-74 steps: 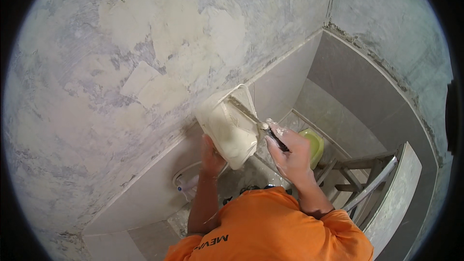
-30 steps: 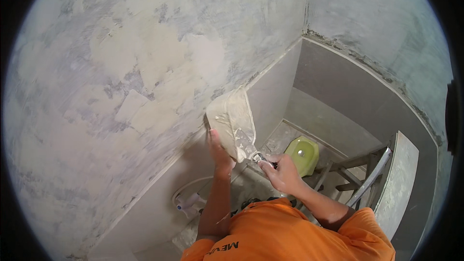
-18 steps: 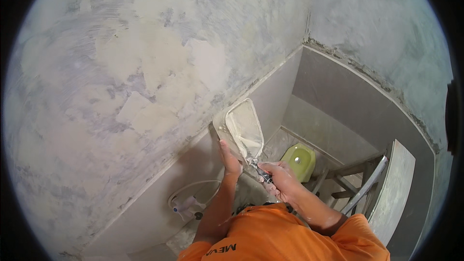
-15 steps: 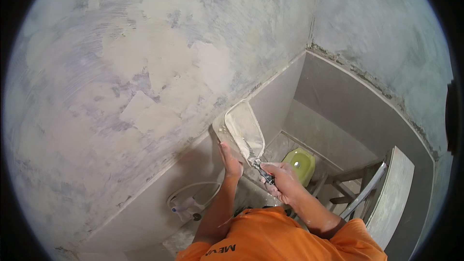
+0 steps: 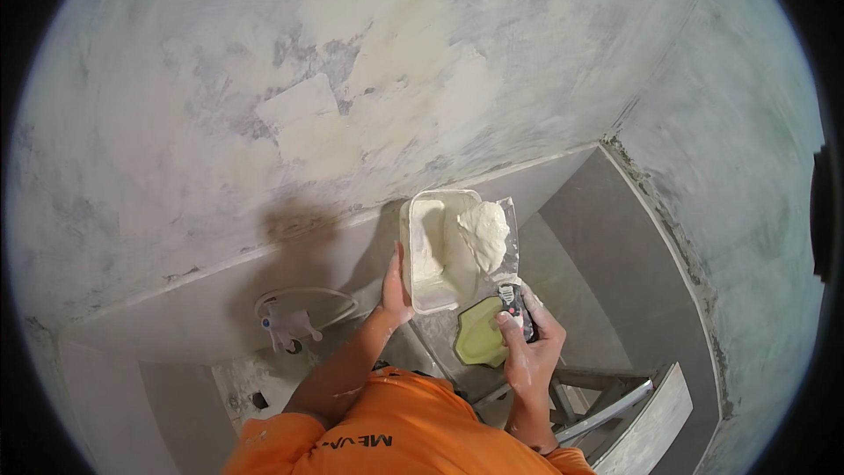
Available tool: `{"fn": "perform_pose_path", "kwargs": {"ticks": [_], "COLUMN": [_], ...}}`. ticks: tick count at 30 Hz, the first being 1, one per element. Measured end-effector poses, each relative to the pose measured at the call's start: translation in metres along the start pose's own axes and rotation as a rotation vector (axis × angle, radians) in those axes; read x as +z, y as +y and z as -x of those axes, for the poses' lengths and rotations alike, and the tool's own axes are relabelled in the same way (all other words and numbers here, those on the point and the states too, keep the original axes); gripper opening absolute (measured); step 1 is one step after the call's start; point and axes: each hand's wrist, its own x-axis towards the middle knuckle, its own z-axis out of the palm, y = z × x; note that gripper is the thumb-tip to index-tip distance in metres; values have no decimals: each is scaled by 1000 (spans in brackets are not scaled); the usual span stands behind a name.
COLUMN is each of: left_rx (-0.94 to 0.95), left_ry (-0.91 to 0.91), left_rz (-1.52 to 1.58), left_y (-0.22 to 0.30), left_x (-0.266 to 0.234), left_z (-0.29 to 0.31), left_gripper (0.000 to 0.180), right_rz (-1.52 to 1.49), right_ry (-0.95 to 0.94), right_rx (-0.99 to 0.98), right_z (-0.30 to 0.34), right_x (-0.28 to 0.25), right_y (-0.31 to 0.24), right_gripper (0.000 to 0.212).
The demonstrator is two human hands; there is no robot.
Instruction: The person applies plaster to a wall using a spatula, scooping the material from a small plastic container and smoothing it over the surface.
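Note:
A white rectangular plastic tub (image 5: pixel 409 255) is gripped along its left side by my left hand (image 5: pixel 397 286). Its mouth is turned up toward me, and whitish putty coats the inside walls. My right hand (image 5: pixel 532 347) is closed round the dark handle of a putty knife (image 5: pixel 512 251). On the wide blade sits a thick lump of off-white putty (image 5: pixel 485 233), at the tub's right edge. I cannot tell whether the blade touches the rim. Both hands have white smears.
Ahead rises a wall (image 5: pixel 299 105) with patchy putty, above grey tiles. Below lies a green squat toilet (image 5: pixel 479 334). A tap (image 5: pixel 292 325) with a white hose is at lower left. A wooden bench or step (image 5: pixel 646 422) stands at lower right.
The putty knife has come up out of the tub to its right side, bearing a lump of putty. The tub has turned more upright, and the view has shifted.

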Motion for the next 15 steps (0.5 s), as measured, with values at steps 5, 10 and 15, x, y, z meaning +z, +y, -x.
{"fn": "perform_pose_path", "kwargs": {"ticks": [5, 10, 15], "left_rx": [37, 32, 134], "left_ry": [28, 63, 38], "left_rz": [58, 95, 17], "left_y": [6, 5, 1], "left_x": [1, -8, -25], "left_z": [3, 2, -2], "left_gripper": [66, 63, 72], "right_rz": [161, 200, 261], "right_ry": [-23, -105, -165], "right_rx": [-238, -382, -448], "right_z": [-7, -15, -20], "right_x": [0, 5, 11], "right_y": [-6, -7, 9], "right_gripper": [37, 36, 34]}}
